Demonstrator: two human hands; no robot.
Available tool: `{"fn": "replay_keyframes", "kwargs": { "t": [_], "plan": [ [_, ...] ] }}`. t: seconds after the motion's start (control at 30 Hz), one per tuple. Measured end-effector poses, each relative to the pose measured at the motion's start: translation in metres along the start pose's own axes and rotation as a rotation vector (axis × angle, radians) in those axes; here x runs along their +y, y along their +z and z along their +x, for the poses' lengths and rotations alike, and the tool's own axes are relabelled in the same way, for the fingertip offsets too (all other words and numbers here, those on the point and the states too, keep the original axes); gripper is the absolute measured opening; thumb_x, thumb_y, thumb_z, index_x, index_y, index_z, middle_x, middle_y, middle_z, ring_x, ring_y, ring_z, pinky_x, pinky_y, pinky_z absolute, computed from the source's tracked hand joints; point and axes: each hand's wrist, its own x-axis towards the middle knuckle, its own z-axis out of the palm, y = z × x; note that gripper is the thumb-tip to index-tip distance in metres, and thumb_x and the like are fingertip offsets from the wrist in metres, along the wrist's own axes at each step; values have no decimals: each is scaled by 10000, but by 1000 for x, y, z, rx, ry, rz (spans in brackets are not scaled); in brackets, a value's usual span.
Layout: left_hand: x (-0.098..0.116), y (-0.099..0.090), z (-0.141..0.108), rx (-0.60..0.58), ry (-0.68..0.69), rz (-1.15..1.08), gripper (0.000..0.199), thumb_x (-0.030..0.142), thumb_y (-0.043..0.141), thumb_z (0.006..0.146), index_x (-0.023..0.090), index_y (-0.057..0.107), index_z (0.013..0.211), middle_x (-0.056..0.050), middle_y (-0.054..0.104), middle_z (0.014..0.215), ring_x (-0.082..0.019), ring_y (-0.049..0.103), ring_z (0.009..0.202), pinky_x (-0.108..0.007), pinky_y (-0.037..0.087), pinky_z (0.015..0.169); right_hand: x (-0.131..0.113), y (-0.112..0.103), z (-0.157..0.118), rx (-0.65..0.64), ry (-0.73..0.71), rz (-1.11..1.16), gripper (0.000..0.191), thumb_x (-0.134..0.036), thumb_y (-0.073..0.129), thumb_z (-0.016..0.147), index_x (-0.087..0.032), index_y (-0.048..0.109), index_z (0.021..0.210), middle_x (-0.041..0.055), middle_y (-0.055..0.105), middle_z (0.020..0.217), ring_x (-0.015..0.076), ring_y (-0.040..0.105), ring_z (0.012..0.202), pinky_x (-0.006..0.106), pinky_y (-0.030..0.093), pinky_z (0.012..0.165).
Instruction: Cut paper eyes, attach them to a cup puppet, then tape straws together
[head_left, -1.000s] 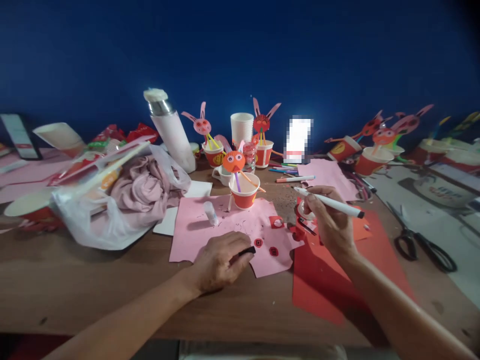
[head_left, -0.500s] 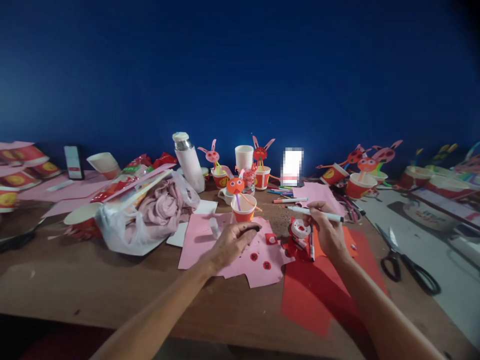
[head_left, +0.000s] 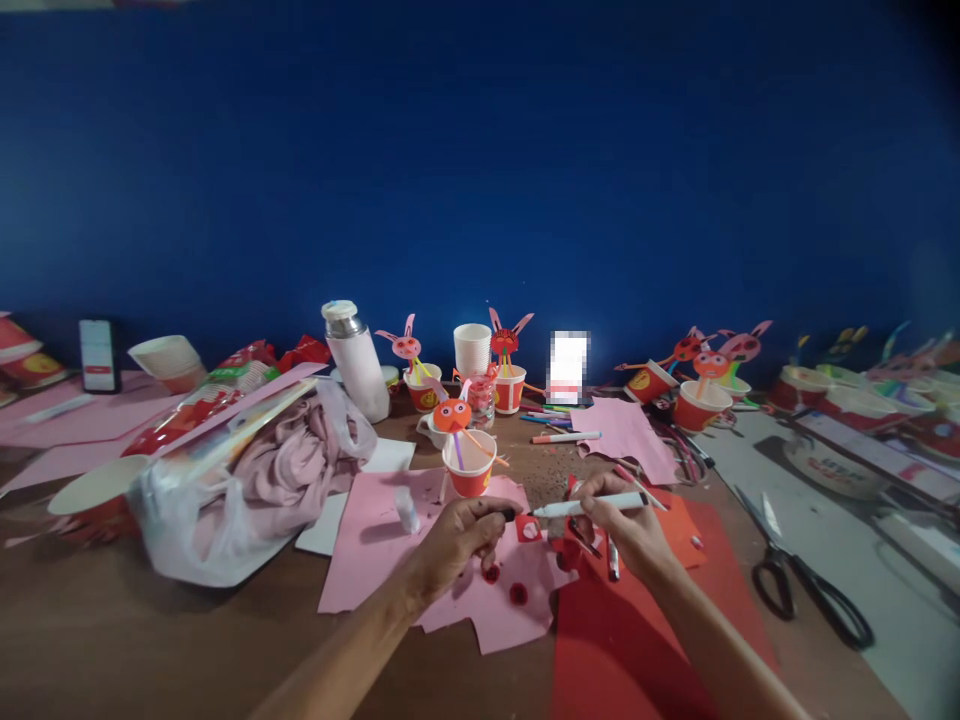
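My left hand [head_left: 469, 535] pinches a small black cap [head_left: 509, 514] over the pink paper [head_left: 360, 560]. A white marker [head_left: 607, 503] is held in my right hand [head_left: 619, 520], its tip pointing left, close to the cap but apart from it. Beneath my left hand lie two small red pieces with dark markings, one of them the red piece [head_left: 518, 594]. Just behind my hands stands a paper cup [head_left: 470, 478] with an orange paper face [head_left: 452, 414] on a purple stem. Red paper [head_left: 622, 640] lies under my right forearm.
Black-handled scissors [head_left: 795, 580] lie open at the right. A white flask [head_left: 358, 370], stacked cups [head_left: 472, 350] and rabbit-faced cups stand along the back. A plastic bag [head_left: 217, 530] with pink cloth sits at the left. More markers [head_left: 566, 437] lie behind my right hand.
My right hand has moved left with the marker, bringing its tip close to the black cap in my left hand. The whole view has shifted, with the table things lower in it.
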Motion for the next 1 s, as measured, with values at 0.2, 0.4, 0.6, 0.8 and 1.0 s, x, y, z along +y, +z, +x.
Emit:
{"fn": "replay_keyframes", "kwargs": {
  "t": [0.2, 0.4, 0.6, 0.8, 1.0],
  "plan": [
    [-4, 0, -4, -28, -39, -38, 332, 358, 619, 716, 98, 639, 922, 78, 396, 474, -35, 380, 383, -193, 310, 439, -3, 10, -3, -52, 58, 2, 252, -408, 602, 690, -171, 530, 641, -18, 549, 474, 106, 488, 387, 230, 411, 374],
    [-11, -1, -6, -17, -87, -73, 389, 391, 659, 669, 87, 637, 910, 42, 478, 516, -54, 419, 420, -205, 312, 452, 2, 13, -5, -101, 114, -12, 222, -379, 595, 696, -168, 539, 653, -24, 547, 478, 119, 522, 399, 239, 417, 399],
    [-10, 3, -6, -48, -95, -120, 435, 410, 674, 650, 67, 637, 916, 50, 446, 489, -47, 384, 407, -198, 301, 423, 2, 11, -8, -160, 98, -56, 196, -352, 582, 718, -160, 557, 686, -8, 568, 523, 129, 546, 459, 245, 413, 447],
    [-11, 4, -7, -111, -129, -243, 428, 405, 677, 652, 61, 642, 905, 73, 381, 454, -29, 280, 393, -177, 289, 388, 1, 10, -8, -210, 111, -78, 170, -329, 586, 713, -160, 584, 708, 5, 601, 536, 124, 540, 475, 235, 398, 455],
    [-16, -2, -7, -149, -86, -120, 409, 421, 622, 711, 81, 641, 938, 65, 384, 467, -37, 329, 402, -183, 323, 411, 6, 13, -6, -191, 134, -46, 205, -366, 598, 703, -163, 576, 689, 12, 607, 523, 124, 537, 452, 240, 400, 437]
  ]
}}
